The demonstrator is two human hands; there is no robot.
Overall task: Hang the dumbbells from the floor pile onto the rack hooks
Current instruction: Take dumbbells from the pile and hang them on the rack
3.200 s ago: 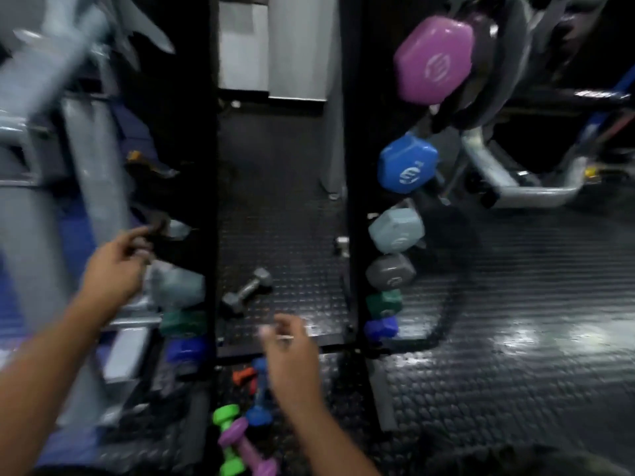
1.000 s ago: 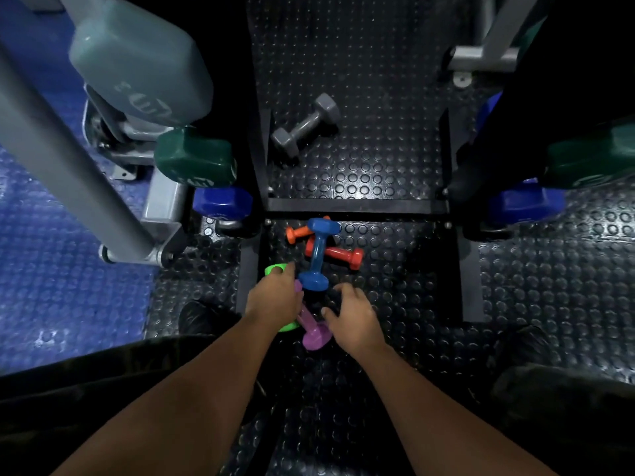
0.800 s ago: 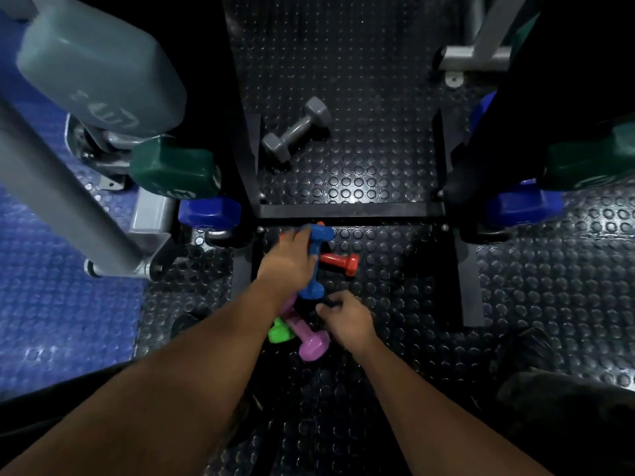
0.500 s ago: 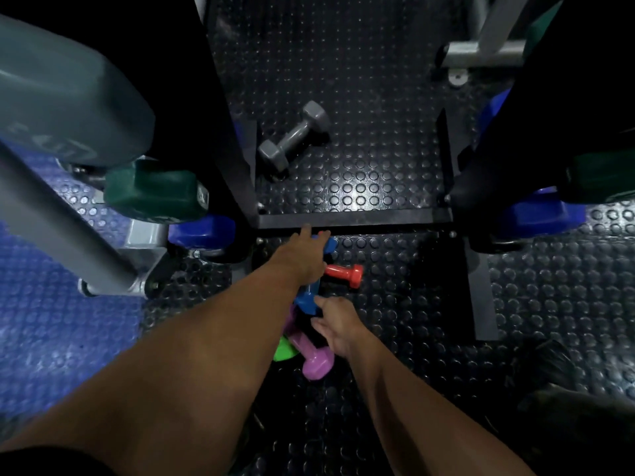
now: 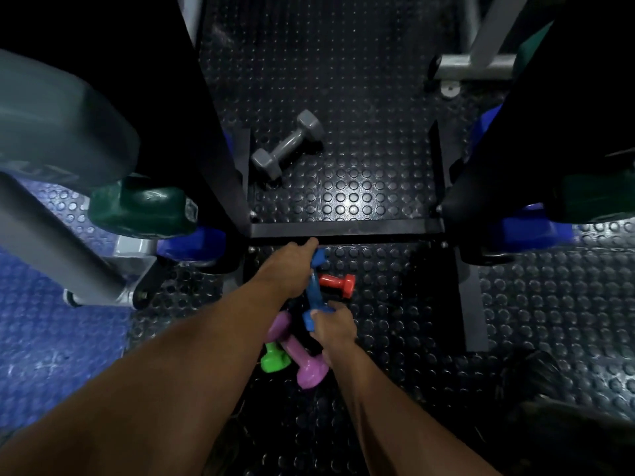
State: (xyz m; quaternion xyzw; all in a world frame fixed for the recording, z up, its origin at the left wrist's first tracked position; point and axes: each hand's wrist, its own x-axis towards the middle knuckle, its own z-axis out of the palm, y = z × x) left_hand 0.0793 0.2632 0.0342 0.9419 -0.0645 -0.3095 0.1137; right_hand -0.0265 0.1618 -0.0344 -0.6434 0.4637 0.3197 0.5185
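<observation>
Black studded rubber floor (image 5: pixel 360 97): grey dumbbell (image 5: pixel 288 144), red dumbbell (image 5: pixel 338 284), purple dumbbell (image 5: pixel 298 352), green dumbbell (image 5: pixel 274 359).

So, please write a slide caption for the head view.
Both hands reach the floor pile; right hand grips the blue dumbbell.

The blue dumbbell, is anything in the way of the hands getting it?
No. Both hands are already on the blue dumbbell: the left hand at its far end, the right hand gripping its near end. It lies over the purple dumbbell, beside the red dumbbell.

Pile (image 5: pixel 302 324) hemmed by rack crossbar (image 5: pixel 347 229)
</observation>
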